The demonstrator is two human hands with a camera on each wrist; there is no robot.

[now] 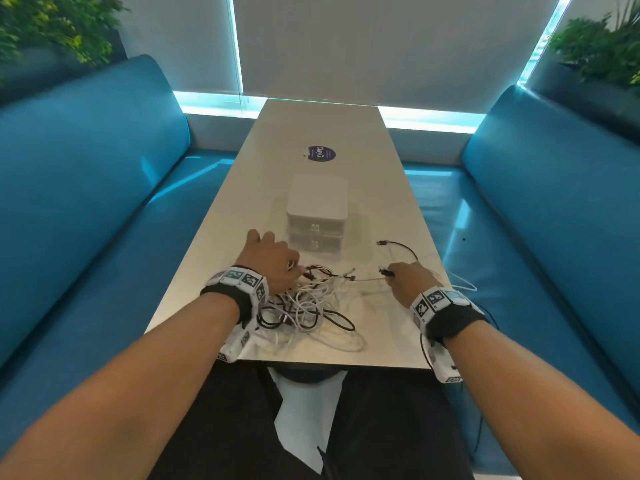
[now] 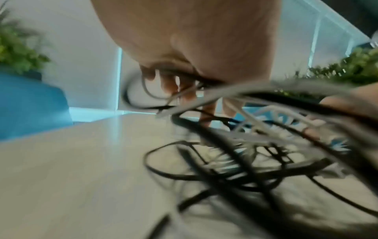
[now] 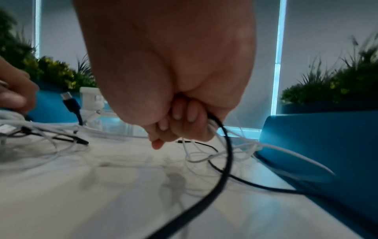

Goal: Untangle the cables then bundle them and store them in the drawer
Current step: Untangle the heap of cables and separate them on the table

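Observation:
A tangle of black and white cables [image 1: 304, 308] lies on the table's near end. My left hand [image 1: 273, 263] sits on the heap's far left side, fingers curled into the cables [image 2: 204, 100]. My right hand [image 1: 408, 280] is off to the right of the heap and grips a black cable [image 3: 223, 161] together with thin white strands; a black plug [image 1: 386, 271] sticks out of the fist. A white two-drawer box [image 1: 317, 216] stands just beyond the heap, both drawers closed.
The pale table [image 1: 311, 133] is narrow, with teal benches [image 1: 86, 202] on both sides. A purple sticker [image 1: 321, 153] lies beyond the box. A white cable [image 1: 462, 284] trails over the table's right edge. Plants [image 1: 602, 46] stand behind the benches.

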